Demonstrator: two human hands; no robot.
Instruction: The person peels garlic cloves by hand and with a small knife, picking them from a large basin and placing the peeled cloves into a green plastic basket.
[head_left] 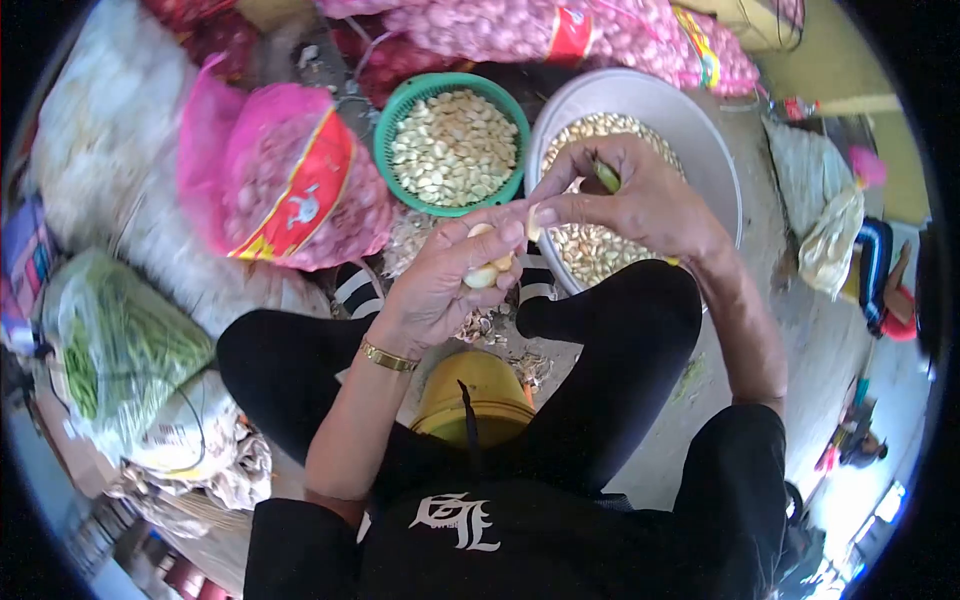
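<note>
My left hand [430,285], palm up, is closed around several peeled garlic cloves [481,276]. My right hand [645,195] meets its fingertips in front of me and pinches a pale garlic clove [534,223]. Tucked in the right palm is a small green object [607,177], like a handle; the rest of it is hidden. Beyond the hands, a green basket [380,150] holds peeled cloves. Partly under my right hand, a big grey tub [715,165] contains many cloves that look unpeeled.
A pink mesh sack of garlic [290,185] stands at left, with more mesh sacks [480,30] along the back. Between my legs is a yellow bucket [470,395]. Garlic skins [480,325] litter the floor. A plastic bag of green vegetables [115,340] lies left; people sit far right.
</note>
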